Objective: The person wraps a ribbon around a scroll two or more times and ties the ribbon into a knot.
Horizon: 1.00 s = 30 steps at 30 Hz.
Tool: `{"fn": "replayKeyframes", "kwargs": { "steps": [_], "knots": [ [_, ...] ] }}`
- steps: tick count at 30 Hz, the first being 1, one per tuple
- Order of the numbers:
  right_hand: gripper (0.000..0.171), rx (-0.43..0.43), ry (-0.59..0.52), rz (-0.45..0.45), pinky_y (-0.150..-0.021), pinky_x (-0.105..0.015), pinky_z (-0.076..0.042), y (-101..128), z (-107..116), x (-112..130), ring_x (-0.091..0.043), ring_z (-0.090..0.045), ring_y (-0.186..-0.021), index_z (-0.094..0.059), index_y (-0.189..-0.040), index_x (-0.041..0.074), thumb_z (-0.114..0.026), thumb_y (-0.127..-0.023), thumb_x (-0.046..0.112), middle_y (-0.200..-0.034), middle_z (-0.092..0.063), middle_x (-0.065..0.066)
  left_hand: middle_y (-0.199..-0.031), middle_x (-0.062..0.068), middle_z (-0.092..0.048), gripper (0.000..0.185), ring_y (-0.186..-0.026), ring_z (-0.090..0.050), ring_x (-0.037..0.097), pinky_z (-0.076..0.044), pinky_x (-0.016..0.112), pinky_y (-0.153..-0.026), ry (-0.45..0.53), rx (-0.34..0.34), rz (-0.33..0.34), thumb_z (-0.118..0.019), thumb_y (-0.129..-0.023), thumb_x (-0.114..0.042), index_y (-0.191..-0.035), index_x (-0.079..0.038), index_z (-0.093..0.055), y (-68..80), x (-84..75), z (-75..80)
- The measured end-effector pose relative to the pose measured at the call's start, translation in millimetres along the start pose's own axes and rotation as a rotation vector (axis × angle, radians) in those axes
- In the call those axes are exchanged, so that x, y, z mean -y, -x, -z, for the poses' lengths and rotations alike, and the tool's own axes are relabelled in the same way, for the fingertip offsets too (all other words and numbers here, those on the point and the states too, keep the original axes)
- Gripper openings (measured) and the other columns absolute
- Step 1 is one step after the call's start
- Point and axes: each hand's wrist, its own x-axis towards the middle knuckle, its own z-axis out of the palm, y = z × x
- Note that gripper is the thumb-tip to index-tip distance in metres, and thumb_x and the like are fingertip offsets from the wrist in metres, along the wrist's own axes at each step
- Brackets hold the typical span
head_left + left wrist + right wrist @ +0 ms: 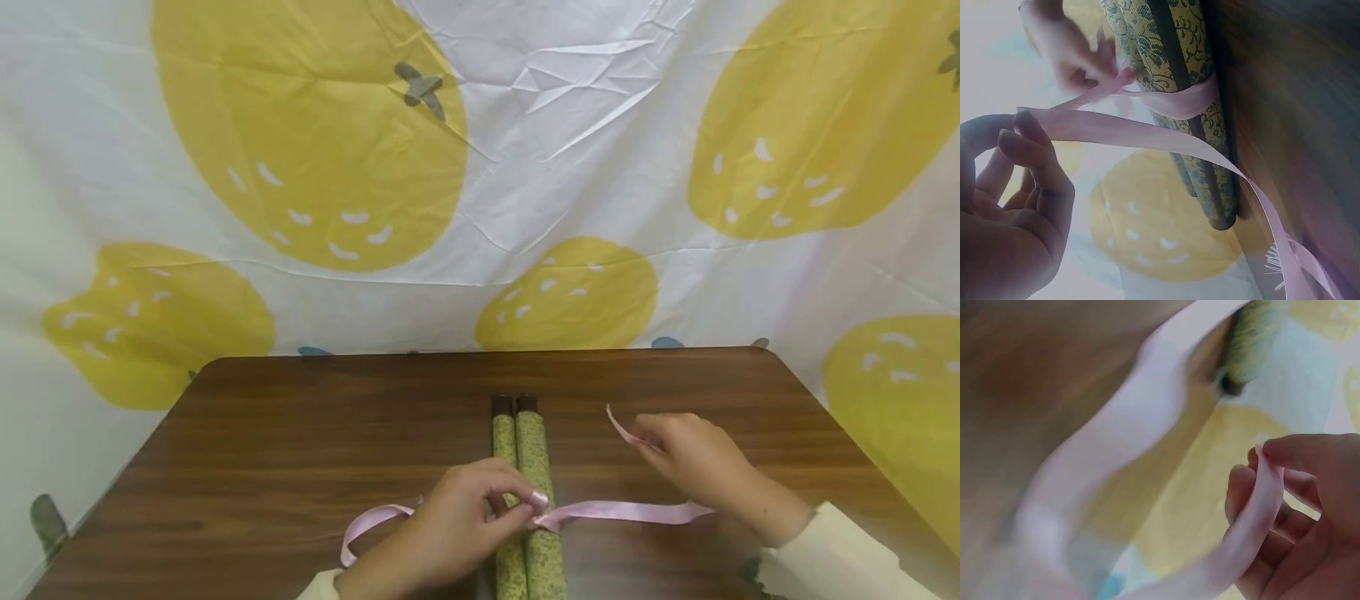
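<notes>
Two rolls point(525, 467) in yellow-green floral paper with dark ends lie side by side on the brown table point(300, 433). A pink ribbon point(630, 510) crosses over them. My left hand point(517, 504) pinches the ribbon where it crosses on top of the rolls. My right hand point(645, 437), to the right of the rolls, pinches the ribbon's free end a little above the table. In the left wrist view the ribbon point(1147, 134) runs past the fingertips of the left hand point(1022, 187) and wraps the rolls point(1191, 75). The right wrist view shows the right hand point(1266, 462) pinching the ribbon point(1116, 450).
A loose loop of ribbon point(356, 533) lies on the table left of my left hand. A white cloth with big yellow strawberry prints point(525, 167) hangs behind the table's far edge and down both sides.
</notes>
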Motion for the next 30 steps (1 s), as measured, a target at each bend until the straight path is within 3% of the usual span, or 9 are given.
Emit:
{"fn": "replayKeyframes", "kwargs": {
  "steps": [7,13,18,25,30],
  "knots": [
    [0.014,-0.069,-0.025,0.149,-0.048,-0.021,-0.033,-44.2,-13.5,55.2,-0.002,-0.039,-0.055,-0.064,-0.077,0.019,-0.072,-0.088,0.015,-0.062,-0.046,0.012,-0.096,0.0,-0.072,0.01,-0.08,-0.061,-0.002,-0.054,0.017,-0.072,-0.015,0.002,-0.003,-0.071,-0.09,-0.007,-0.097,-0.01,-0.078,-1.8,1.0,0.1],
    [0.011,-0.019,-0.105,0.153,-0.048,-0.02,-0.036,-61.4,-30.4,81.2,-0.002,-0.043,-0.055,-0.069,-0.079,0.018,-0.071,-0.09,0.018,-0.063,-0.051,0.012,-0.094,0.0,-0.073,0.011,-0.081,-0.06,-0.003,-0.054,0.017,-0.072,-0.018,0.004,-0.008,-0.072,-0.089,-0.006,-0.094,-0.012,-0.079,-0.9,2.0,0.3],
    [0.01,-0.004,-0.16,0.157,-0.052,-0.02,-0.039,-68.9,-43.5,86.7,-0.003,-0.046,-0.059,-0.072,-0.079,0.017,-0.074,-0.089,0.02,-0.067,-0.055,0.01,-0.094,0.001,-0.073,0.009,-0.079,-0.06,-0.003,-0.054,0.017,-0.071,0.002,0.022,0.013,-0.072,-0.09,-0.01,-0.096,-0.012,-0.079,-0.6,2.4,-0.1],
    [0.009,-0.074,-0.113,0.23,-0.061,-0.022,-0.04,-70.3,-57.1,82.3,-0.008,-0.046,-0.068,-0.072,-0.079,0.016,-0.078,-0.085,0.019,-0.07,-0.054,0.006,-0.096,0.001,-0.072,0.01,-0.076,-0.06,-0.005,-0.053,0.017,-0.068,0.004,0.033,0.044,-0.072,-0.091,-0.012,-0.098,-0.013,-0.078,-0.7,4.0,-1.5],
    [0.012,-0.121,-0.196,0.198,-0.072,-0.026,-0.047,-55.5,-45.4,79.3,-0.013,-0.054,-0.084,-0.076,-0.096,0.015,-0.078,-0.086,0.021,-0.09,-0.064,0.002,-0.097,0.0,-0.074,0.01,-0.071,-0.059,-0.006,-0.053,0.017,-0.064,-0.001,0.045,0.08,-0.071,-0.092,-0.011,-0.098,-0.014,-0.078,-0.6,3.9,0.6]
  ]
}}
